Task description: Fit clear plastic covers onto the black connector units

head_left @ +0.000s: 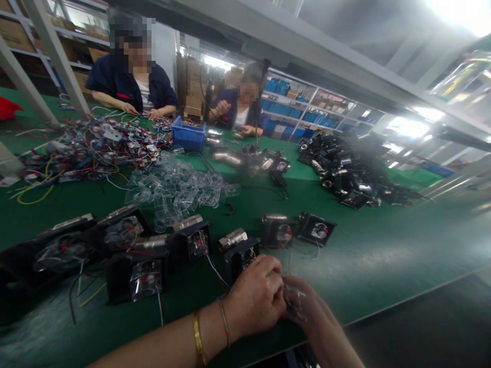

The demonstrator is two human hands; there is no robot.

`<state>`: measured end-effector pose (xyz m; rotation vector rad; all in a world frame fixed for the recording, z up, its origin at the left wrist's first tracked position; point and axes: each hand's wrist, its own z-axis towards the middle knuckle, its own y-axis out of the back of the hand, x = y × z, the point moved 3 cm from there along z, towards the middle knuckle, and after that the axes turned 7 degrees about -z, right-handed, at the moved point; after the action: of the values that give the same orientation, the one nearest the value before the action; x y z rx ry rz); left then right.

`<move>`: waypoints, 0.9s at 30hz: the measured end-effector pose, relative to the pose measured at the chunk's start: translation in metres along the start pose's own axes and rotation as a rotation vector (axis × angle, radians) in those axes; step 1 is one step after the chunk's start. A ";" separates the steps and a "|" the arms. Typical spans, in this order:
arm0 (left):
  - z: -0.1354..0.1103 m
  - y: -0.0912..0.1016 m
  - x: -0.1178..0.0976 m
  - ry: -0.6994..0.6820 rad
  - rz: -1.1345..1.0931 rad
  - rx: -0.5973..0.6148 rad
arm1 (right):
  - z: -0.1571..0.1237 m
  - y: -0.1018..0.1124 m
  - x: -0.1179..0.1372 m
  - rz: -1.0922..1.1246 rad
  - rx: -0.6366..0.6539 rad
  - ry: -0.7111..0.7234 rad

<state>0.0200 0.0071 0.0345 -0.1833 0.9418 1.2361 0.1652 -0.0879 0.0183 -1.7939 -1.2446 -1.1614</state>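
Note:
My left hand (261, 294), with a yellow bracelet and a thin cord at its wrist, is closed, its fingertips pressed in toward my right hand. A clear plastic cover (294, 300) shows between the two hands, partly hidden and smeared. My right hand (312, 309) is curled around this cover from the other side. Just beyond my left hand sits a black housing (242, 258) with wires inside and a metal valve body (232, 238) behind it. Two more black housings, one with a red part (284, 232) and one farther right (317, 229), lie past my fingers.
Several black housings with clear covers (146, 281) line the green table (368, 276) on the left. Beyond them are loose clear covers (184, 186), a wired-parts heap (111, 143), a blue bin (188, 134) and a black housing pile (353, 168). Two people sit opposite.

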 end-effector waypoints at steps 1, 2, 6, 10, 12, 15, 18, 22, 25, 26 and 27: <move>0.000 0.000 0.000 -0.002 0.001 0.004 | 0.000 0.000 0.000 -0.004 0.002 0.001; 0.000 0.000 0.000 -0.002 0.004 0.004 | -0.001 -0.001 0.001 -0.008 0.003 0.002; 0.000 0.000 0.000 0.013 0.024 -0.022 | 0.000 0.000 0.002 -0.012 -0.003 0.012; 0.000 -0.001 -0.001 0.016 0.051 -0.043 | 0.000 0.000 0.001 -0.022 -0.001 0.016; 0.000 -0.002 -0.001 0.009 0.072 -0.056 | 0.000 0.001 0.001 -0.021 -0.003 0.012; -0.001 -0.003 0.000 0.006 0.085 -0.061 | -0.001 0.000 0.001 -0.017 0.001 0.007; -0.002 -0.005 0.001 0.018 0.092 -0.048 | 0.000 -0.002 0.002 -0.004 0.019 0.007; -0.002 -0.003 0.000 0.000 0.108 -0.033 | 0.001 -0.002 0.002 0.004 0.025 0.010; -0.001 0.000 -0.002 -0.038 0.092 -0.013 | 0.001 -0.002 0.002 -0.014 0.005 0.008; 0.000 0.000 -0.002 -0.049 0.085 -0.007 | 0.001 -0.002 0.003 -0.018 -0.003 0.005; 0.000 0.001 -0.002 -0.055 0.077 -0.003 | 0.001 -0.002 0.003 -0.021 -0.010 0.001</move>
<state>0.0193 0.0064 0.0363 -0.1160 0.9068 1.3072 0.1646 -0.0853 0.0204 -1.7915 -1.2615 -1.1823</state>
